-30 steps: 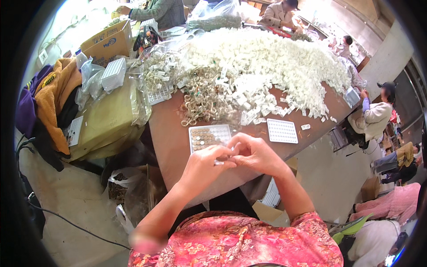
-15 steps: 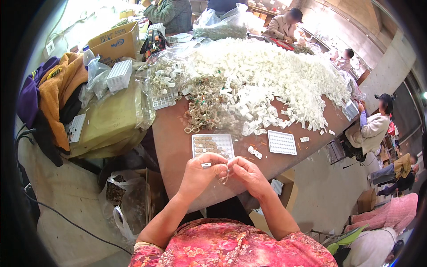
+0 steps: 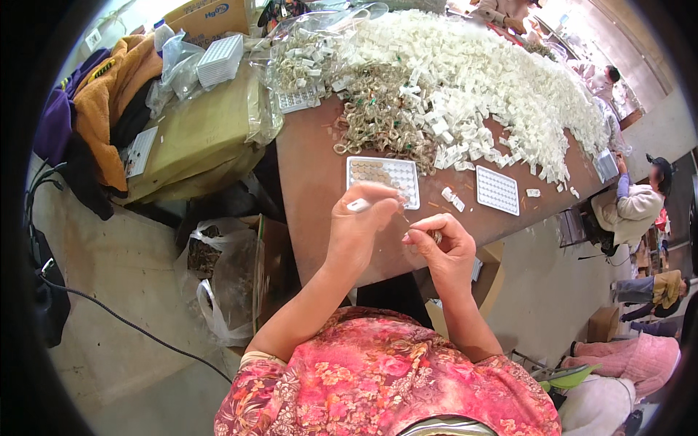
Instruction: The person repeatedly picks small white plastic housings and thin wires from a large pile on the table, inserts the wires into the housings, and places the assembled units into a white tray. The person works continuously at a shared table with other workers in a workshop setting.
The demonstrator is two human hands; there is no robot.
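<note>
A small white plastic piece (image 3: 357,206) is tucked in the fingers of my left hand (image 3: 356,225), which is closed with thumb and forefinger together. My right hand (image 3: 448,251) pinches a small coil of thin pale cord (image 3: 435,236). Between the two hands a thin strand seems to run, too fine to make out clearly. Just beyond my left hand lies a white dimpled tray (image 3: 404,180) whose left part holds several round brownish discs. Farther right sits a second white tray (image 3: 499,190), with loose white pieces (image 3: 452,199) between the two.
Coiled beige cords (image 3: 382,109) and a big heap of white pieces (image 3: 472,73) cover the far table (image 3: 313,182). At left are a wrapped yellowish bale (image 3: 196,138), stacked white trays (image 3: 220,59) and a bagged box (image 3: 240,291). A co-worker (image 3: 632,207) sits at right.
My hands have drawn apart, the right one lower and to the right of the left. The whole view has tilted down, bringing more of my lap in.
</note>
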